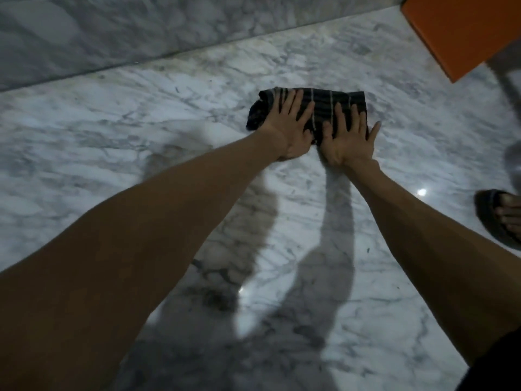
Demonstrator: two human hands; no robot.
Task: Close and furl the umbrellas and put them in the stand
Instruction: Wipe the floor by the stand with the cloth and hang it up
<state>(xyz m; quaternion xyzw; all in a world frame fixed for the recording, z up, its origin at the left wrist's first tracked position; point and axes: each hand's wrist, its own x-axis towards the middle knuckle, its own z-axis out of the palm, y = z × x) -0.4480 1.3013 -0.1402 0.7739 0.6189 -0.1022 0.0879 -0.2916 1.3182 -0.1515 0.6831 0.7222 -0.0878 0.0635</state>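
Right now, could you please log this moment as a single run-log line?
left hand: flat on striped umbrella bundle | right hand: flat on bundle | bundle: lying on marble floor | stand: not seen

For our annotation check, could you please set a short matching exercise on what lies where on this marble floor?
Things:
1. left hand
2. right hand
3. orange flat box
4. dark sandal on a foot

Places or states:
A. upper right corner
B. right edge, lower than the hands
C. flat on the left part of the dark, pale-striped folded fabric bundle
D. flat on the bundle's right part

Pairs: 1-C, 2-D, 3-A, 4-B
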